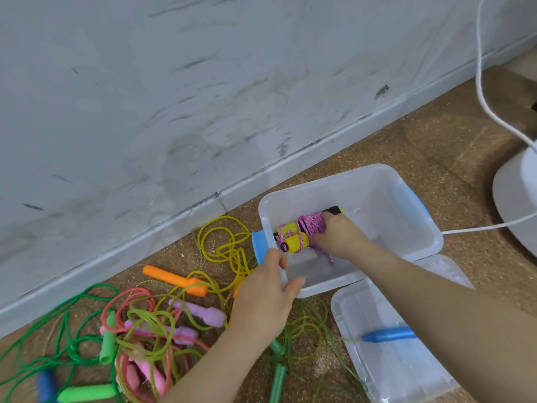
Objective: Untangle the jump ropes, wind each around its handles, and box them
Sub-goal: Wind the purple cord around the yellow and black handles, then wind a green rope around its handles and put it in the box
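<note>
Floor, far L: tangle of loose ropes, no. unclear. Handles seen in it incl. 2 purple handles and 1 orange handle in full. L hand is curled on the near-L corner of the clear box, thumb over the rim. 1 box, w/ 1 wound rope inside: pink cord round yellow/black handles. R hand grips it, fingers closed on the cord. 1 lid lies on the floor beside the box, 1 blue handle on it.

Pink rope; yellow handles; clear box
</note>
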